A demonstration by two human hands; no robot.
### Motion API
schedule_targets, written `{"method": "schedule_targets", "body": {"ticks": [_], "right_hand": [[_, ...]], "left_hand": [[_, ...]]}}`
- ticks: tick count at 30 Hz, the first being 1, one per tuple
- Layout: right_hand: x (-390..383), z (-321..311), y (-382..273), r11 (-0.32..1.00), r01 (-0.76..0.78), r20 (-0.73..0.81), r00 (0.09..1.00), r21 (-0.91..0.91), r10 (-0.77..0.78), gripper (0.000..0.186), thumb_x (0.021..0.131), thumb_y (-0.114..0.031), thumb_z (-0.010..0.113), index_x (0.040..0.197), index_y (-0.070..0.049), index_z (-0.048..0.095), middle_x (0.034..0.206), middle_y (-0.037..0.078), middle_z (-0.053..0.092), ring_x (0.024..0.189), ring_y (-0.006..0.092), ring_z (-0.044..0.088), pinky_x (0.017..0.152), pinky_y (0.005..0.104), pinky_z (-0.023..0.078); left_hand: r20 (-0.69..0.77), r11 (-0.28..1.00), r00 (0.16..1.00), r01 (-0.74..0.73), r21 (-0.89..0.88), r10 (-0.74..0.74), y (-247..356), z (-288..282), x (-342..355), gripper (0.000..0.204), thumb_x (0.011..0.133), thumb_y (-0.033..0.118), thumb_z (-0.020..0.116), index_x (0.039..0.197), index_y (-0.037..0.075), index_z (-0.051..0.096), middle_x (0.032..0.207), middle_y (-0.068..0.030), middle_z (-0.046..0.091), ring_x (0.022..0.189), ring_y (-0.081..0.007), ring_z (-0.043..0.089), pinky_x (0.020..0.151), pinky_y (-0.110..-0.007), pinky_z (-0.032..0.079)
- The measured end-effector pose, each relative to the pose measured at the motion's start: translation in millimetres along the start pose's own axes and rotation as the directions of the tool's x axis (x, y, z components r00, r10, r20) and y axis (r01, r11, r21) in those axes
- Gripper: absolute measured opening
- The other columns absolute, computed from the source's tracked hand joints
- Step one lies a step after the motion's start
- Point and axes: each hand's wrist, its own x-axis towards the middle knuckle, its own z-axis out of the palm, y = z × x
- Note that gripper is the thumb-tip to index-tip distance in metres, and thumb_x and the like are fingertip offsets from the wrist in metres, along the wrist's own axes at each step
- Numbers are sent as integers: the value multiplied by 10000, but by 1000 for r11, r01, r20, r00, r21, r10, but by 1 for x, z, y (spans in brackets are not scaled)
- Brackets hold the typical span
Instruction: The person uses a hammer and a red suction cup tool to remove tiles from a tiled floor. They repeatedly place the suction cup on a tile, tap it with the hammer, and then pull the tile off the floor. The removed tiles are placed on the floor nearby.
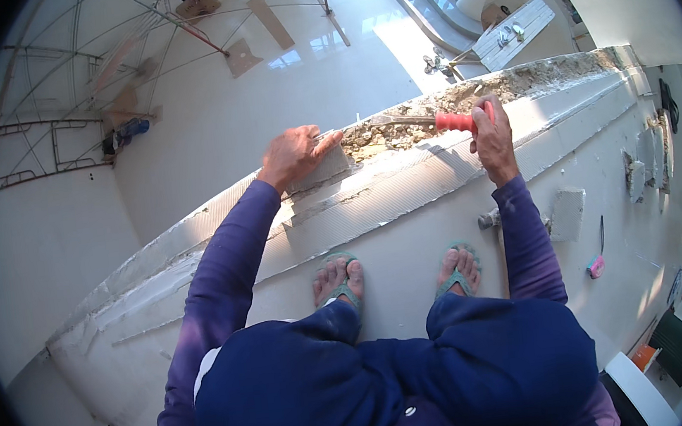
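Observation:
I squat at a ledge whose long ribbed white edge strip (389, 195) runs beside a band of broken, crumbly mortar (502, 84). My right hand (489, 137) is closed on the red handle of a metal tool (454, 121); its flat metal shaft points left into the rubble. My left hand (295, 155) rests, fingers closed over the edge, on a ribbed slab piece (320, 173) just left of the exposed mortar. Both my feet in green flip-flops stand on the white surface below the strip.
Scaffolding (50, 135) stands beyond the ledge at upper left, curved steps (411, 6) and a plank (515, 32) at upper right. On my right lie white slab pieces (567, 214), a pink object (596, 266) and other loose items, with chairs (677, 344) at lower right.

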Motion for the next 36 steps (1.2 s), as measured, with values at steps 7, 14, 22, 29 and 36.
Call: {"method": "schedule_targets", "body": {"ticks": [7,14,22,29,36], "right_hand": [[-36,-8,5,968,-81,3,997,236,83,137,1060,-216,478,1053,-91,534,783,-2,484,590,62,461,486,244,456],[-35,-6,2,952,-75,-5,997,297,80,154,1072,-245,487,1080,-100,540,788,-1,495,591,67,462,494,248,459],[-34,-15,-2,934,-58,-35,997,352,75,152,1072,-241,492,1085,-101,548,785,3,494,590,74,462,506,264,473],[-35,-24,-3,909,-30,-75,995,417,67,180,1074,-252,490,1074,-80,545,826,15,500,604,69,455,503,251,474],[-33,-64,-11,885,29,-189,980,465,67,163,1068,-260,484,1080,-114,557,763,-22,513,592,63,460,540,268,447]], "left_hand": [[-41,999,998,-37,-23,36,-7,5,-1,722,1016,692,534,752,31,655,718,-185,660,721,-369,686,701,-490,554],[-16,1000,1000,-4,-2,4,1,-1,-2,684,1019,668,549,808,31,685,800,-205,701,772,-388,699,736,-487,565],[-120,971,989,51,-233,-81,-2,-9,-6,735,1028,704,496,829,26,698,765,-173,690,712,-304,696,685,-445,553],[-183,946,983,-74,-316,16,21,-40,3,780,1053,701,444,862,-3,720,684,-166,644,646,-252,641,650,-421,516],[118,939,990,-28,-344,73,110,-7,-10,777,1063,687,439,918,-17,733,730,-140,682,667,-221,654,672,-384,526]]}}
